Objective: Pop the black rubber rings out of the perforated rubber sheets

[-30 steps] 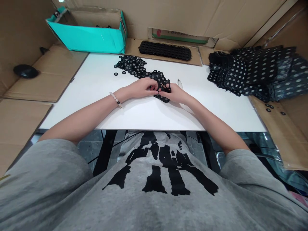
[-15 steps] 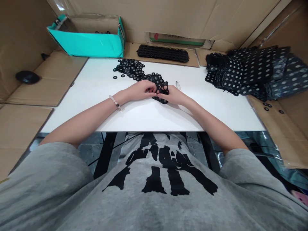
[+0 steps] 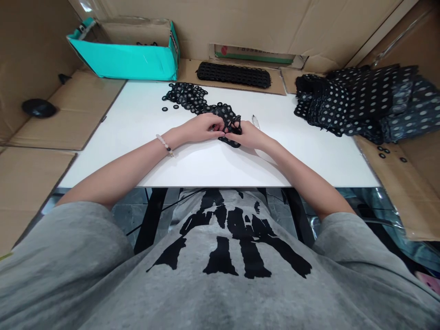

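My left hand (image 3: 201, 129) and my right hand (image 3: 244, 135) meet at the middle of the white table (image 3: 113, 137), both pinching a tangled piece of black perforated rubber mesh (image 3: 228, 115). The fingertips overlap and hide part of the mesh. Its trailing end runs back to a heap of small black rings (image 3: 185, 97), with a few loose rings beside it. Just past my right hand lies a small pale pen-like object (image 3: 255, 122). A beaded bracelet (image 3: 165, 145) circles my left wrist.
A teal box (image 3: 144, 64) stands beyond the table at the left, near a flat black perforated strip (image 3: 233, 74) on cardboard. A large pile of dotted black sheets (image 3: 357, 103) lies at the right, with loose rings (image 3: 382, 152) on cardboard below it.
Both hands stay together on the mesh, with only small finger shifts. The head view has tilted slightly, so the table sits a little higher than one second ago.
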`<state>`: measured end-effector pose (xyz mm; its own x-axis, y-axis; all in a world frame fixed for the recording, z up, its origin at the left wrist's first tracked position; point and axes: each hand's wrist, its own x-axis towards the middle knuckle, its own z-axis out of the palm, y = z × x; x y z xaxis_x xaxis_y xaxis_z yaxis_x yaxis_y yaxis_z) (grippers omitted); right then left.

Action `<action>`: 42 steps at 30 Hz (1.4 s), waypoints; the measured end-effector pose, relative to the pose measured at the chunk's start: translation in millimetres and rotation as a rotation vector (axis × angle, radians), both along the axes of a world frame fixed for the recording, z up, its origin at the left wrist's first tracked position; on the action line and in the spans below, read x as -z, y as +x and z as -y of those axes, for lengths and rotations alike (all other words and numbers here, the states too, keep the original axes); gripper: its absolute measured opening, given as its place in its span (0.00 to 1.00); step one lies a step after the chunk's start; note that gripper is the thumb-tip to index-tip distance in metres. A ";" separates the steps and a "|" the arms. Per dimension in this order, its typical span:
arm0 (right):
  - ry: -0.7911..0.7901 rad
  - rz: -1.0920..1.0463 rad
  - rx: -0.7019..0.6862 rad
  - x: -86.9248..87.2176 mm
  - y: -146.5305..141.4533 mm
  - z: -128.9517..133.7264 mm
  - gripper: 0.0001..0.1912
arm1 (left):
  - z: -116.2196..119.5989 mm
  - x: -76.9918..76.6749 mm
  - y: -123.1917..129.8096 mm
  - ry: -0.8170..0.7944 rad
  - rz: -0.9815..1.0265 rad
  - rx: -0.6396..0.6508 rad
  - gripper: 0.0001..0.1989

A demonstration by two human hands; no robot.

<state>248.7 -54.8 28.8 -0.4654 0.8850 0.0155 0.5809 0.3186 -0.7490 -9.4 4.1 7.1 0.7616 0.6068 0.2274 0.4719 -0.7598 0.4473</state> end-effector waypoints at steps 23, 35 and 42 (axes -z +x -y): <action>0.046 -0.045 0.002 17.8 2.3 -9.3 0.08 | -7.4 9.5 0.7 -0.049 0.077 -0.011 0.06; -0.038 -0.192 0.126 23.3 -5.8 -13.7 0.22 | 3.6 2.4 5.6 -0.230 0.210 -0.062 0.12; -0.131 -0.281 0.116 23.2 -5.1 -15.0 0.26 | 5.2 -0.5 7.0 -0.219 0.188 -0.102 0.10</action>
<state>243.7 -39.8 5.6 -0.3551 0.9348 0.0116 0.3728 0.1530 -0.9152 -2.4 -1.1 7.7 0.6510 0.7283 0.2139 0.4341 -0.5884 0.6822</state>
